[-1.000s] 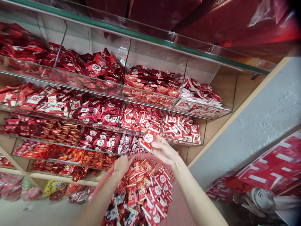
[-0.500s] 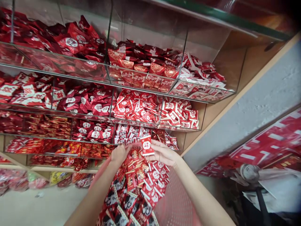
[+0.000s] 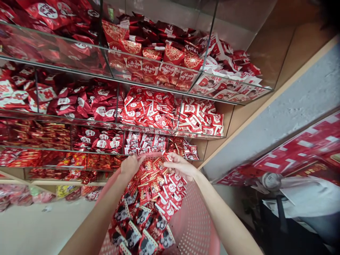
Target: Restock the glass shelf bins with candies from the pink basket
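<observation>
My left hand [image 3: 130, 165] is closed on the far rim of a pink perforated plastic basket [image 3: 196, 219]. My right hand [image 3: 182, 166] pinches a small red-and-white packet [image 3: 166, 156] between thumb and fingers, just above the basket's far side. The packet is tilted, so little of its printed front shows. Inside the basket lie many small packets: red-and-white ones [image 3: 170, 198] under my right hand, red-and-gold ones [image 3: 149, 187] in the middle, and red ones with black-and-white pictures [image 3: 143, 216] nearer to me.
Ahead rises a wooden shelf with glass-fronted compartments [image 3: 156, 79] full of red packets. Its wooden side panel [image 3: 255, 109] borders a grey wall [image 3: 292, 102]. Bagged goods [image 3: 71, 193] sit low at left. White sheets and a dark item [image 3: 289, 219] are at lower right.
The packet in my right hand has turned from face-on to tilted. My left hand stays on the rim. The view has moved closer to the shelf.
</observation>
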`<act>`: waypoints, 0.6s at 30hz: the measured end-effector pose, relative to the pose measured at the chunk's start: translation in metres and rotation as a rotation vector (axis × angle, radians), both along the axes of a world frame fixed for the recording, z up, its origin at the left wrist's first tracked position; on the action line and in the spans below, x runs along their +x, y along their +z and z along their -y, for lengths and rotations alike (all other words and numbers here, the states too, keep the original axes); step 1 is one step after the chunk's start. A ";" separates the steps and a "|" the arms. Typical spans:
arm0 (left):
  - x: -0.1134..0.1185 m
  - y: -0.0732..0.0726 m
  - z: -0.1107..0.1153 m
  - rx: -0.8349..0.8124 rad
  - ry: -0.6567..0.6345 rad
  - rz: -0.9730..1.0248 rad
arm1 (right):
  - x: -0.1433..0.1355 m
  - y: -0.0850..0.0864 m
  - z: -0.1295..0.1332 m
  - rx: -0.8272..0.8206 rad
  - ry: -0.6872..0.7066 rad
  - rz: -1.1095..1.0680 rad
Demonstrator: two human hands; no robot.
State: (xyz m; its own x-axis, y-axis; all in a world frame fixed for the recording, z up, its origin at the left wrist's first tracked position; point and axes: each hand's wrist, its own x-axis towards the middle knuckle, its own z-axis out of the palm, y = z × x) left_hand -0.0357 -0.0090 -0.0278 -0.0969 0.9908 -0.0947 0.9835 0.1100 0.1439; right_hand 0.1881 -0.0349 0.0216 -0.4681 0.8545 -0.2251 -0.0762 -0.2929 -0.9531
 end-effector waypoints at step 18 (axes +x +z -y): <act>0.000 -0.004 0.001 0.034 0.009 -0.025 | -0.013 -0.001 0.027 0.590 0.536 1.262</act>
